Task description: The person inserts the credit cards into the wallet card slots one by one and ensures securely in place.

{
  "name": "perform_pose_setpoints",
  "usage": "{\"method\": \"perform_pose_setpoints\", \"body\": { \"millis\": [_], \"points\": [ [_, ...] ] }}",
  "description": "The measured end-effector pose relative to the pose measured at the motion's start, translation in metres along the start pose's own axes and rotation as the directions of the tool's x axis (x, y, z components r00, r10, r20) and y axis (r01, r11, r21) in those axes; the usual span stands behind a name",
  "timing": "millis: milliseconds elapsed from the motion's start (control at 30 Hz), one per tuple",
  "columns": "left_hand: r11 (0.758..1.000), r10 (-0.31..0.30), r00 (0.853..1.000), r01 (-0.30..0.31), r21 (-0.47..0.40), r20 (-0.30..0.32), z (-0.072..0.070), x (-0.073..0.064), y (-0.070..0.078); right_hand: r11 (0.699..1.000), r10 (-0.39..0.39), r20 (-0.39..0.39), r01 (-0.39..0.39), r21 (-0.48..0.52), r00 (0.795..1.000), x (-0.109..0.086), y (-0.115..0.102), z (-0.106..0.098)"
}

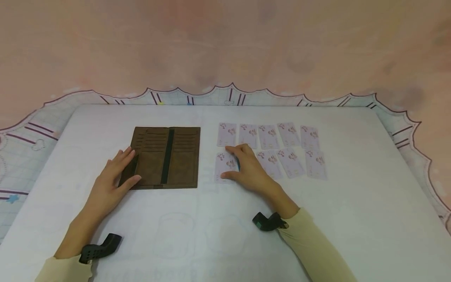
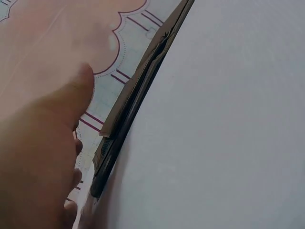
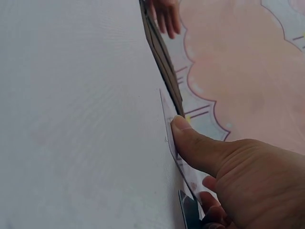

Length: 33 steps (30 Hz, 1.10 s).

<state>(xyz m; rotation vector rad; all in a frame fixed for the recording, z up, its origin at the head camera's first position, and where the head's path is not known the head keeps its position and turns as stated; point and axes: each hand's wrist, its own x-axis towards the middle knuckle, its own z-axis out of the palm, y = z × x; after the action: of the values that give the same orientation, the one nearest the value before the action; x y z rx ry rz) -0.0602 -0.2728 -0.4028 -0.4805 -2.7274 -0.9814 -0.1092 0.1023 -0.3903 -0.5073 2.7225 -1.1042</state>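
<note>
The wallet [image 1: 184, 168] is lying open on the white table [image 1: 356, 219], left of the cards, its brown panels facing up with rows of slots showing near the top. A dark strap [image 1: 167, 156] is running down the middle between the two panels.

The left hand [image 1: 110, 182] is resting at the wallet's left edge, its fingers reaching out nearly straight and lying close together, its thumb standing apart and pointing toward the lower part of the panel.

The cards are lying to the right in two rows. Five are making up the upper row [image 1: 269, 137], and four are showing plainly in the lower row [image 1: 291, 162], each bearing reddish paw marks; some are sitting slightly askew.

The right hand [image 1: 251, 170] is reaching over the left end of the lower row. Its thumb and forefinger are standing apart at the tips, by the leftmost card [image 1: 224, 166]. A teal piece [image 1: 238, 164] is showing between them, and in the right wrist view it is sitting against the curled lower fingers; whether they are clamping it, I cannot tell from these angles.

Dark wrist cameras [image 1: 100, 248] are sitting on both wrists, beside pale sleeves [image 1: 317, 246]. Beyond the table, a patterned cloth [image 1: 225, 47] is spreading out.
</note>
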Motion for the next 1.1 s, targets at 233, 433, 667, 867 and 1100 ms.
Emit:
{"method": "perform_pose_setpoints", "body": {
  "millis": [233,433,667,867,1100],
  "points": [
    [0.999,-0.017,0.995,0.012,0.051,0.099,-0.006,0.009,-0.005,0.999,0.028,-0.015,-0.027,0.036,1.0,0.005,-0.006,0.001],
    [0.998,-0.009,0.99,0.0,0.062,0.139,-0.009,0.01,-0.009,0.998,0.005,-0.029,-0.004,0.067,1.0,0.004,-0.014,0.002],
    [0.998,0.006,0.995,-0.012,0.067,0.099,-0.005,0.007,-0.007,0.994,-0.087,-0.041,0.089,0.061,0.995,0.002,-0.021,0.001],
    [0.997,0.002,0.996,-0.01,0.081,0.092,-0.001,0.007,-0.003,0.986,-0.135,-0.021,0.136,0.098,0.991,0.007,-0.022,-0.002],
    [0.997,0.008,0.996,-0.015,0.077,0.085,0.001,0.007,0.0,0.974,-0.131,-0.04,0.136,0.181,0.991,0.024,-0.033,-0.009]
  ]
}}
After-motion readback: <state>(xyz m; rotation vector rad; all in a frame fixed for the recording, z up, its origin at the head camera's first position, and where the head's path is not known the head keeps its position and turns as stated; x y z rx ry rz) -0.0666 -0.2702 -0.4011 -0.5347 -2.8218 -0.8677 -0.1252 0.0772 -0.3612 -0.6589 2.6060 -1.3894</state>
